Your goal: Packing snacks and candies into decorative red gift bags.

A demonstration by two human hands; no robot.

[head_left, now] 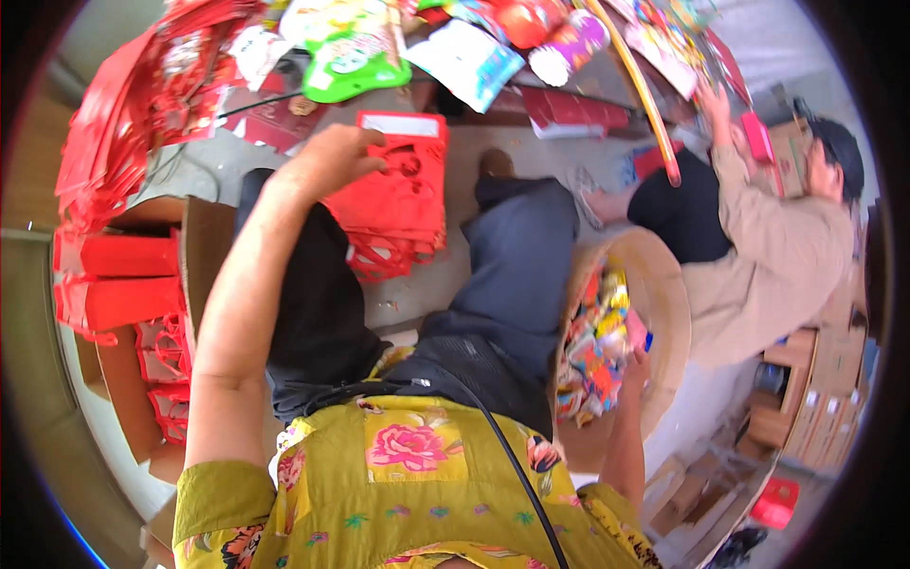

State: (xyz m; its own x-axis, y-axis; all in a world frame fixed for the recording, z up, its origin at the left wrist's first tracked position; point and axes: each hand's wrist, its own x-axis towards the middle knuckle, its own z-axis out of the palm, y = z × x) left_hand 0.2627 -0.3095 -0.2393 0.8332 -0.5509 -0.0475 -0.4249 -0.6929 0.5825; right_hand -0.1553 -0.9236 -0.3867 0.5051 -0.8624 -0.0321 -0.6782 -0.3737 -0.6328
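Note:
Over a stack of red bags (398, 190) between my knees hangs my left hand (336, 161). Its fingers are apart at the stack's upper left edge, with nothing seen between them. Whether it touches the top bag I cannot tell. My right hand (635, 368) reaches down into a round brown tub (664, 284) at my right side, among small, brightly wrapped snack packets (597, 351). A pink packet lies by its fingertips. The fingers are partly hidden, so their grip does not show.
Ahead, a table bears snack packs, including a green pack (355, 81) and a blue-white pack (464, 62). A yellow-orange stick (640, 81) slants over its edge. Red bags fill a cardboard box (123, 379) at left. A co-worker (777, 256) sits at right near cardboard boxes (825, 408).

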